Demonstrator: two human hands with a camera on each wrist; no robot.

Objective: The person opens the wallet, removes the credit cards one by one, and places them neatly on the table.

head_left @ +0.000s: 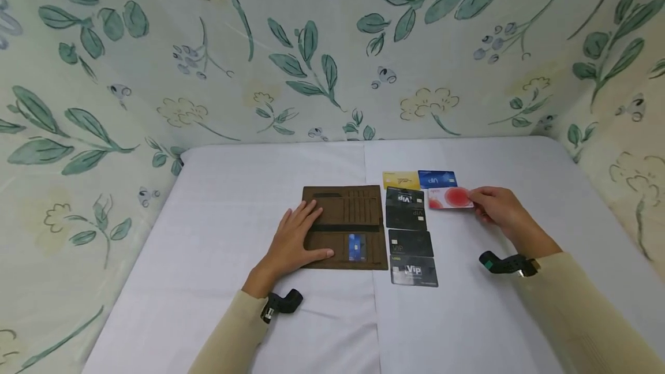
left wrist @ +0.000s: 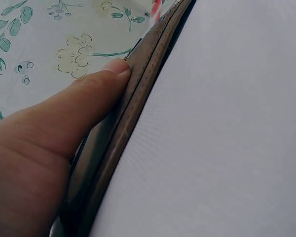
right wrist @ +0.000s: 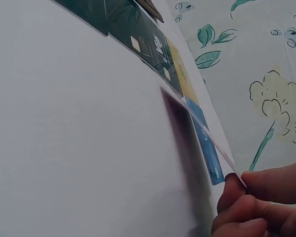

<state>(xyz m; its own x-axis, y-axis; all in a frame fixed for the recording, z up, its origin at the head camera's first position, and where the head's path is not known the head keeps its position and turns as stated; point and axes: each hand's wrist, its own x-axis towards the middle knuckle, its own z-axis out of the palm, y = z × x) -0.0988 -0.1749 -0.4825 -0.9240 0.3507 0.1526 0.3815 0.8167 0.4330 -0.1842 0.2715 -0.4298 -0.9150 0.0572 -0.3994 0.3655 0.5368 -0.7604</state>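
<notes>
Head cam: left hand (head_left: 292, 240) is resting fingers-wide on the wallet (head_left: 334, 210), right hand (head_left: 503, 211) is pinching a red-and-white card (head_left: 445, 198).

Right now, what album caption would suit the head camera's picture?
The left hand rests on an open brown wallet; the right hand pinches a red-and-white card.

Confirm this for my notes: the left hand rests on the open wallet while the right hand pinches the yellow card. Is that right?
Not quite: the right hand pinches the red-and-white card; the yellow card lies untouched, as the head view shows. The left hand does rest on the open wallet.
</notes>
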